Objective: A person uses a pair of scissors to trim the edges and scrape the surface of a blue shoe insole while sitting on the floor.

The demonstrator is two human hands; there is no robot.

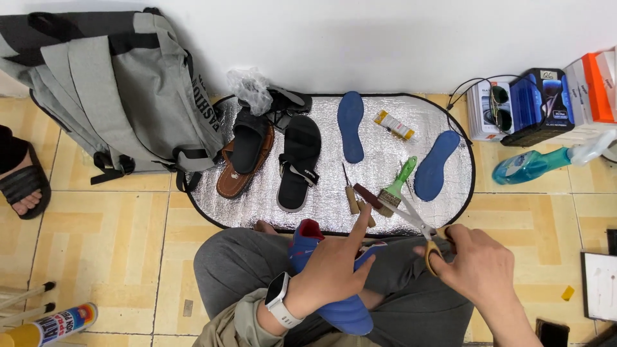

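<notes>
My left hand (337, 266), with a white watch on the wrist, rests on a blue shoe (334, 302) with a red lining that lies on my lap; its index finger points forward. My right hand (479, 263) grips yellow-handled scissors (418, 225), whose open blades reach out over the near edge of a silver foil mat (385, 154). Just ahead of the blades lie a green-handled brush (397, 185), a dark file and wooden-handled awls (352, 196). Two blue insoles (351, 125) (437, 164) lie on the mat.
Black sandals (299, 160) and a brown sandal (239, 164) sit on the mat's left part, a small glue tube (394, 125) near the back. A grey backpack (122, 90) leans left. Boxes (540, 103) and a teal spray bottle (533, 165) stand right. A person's sandalled foot (22, 183) is at far left; a spray can (61, 321) at bottom left.
</notes>
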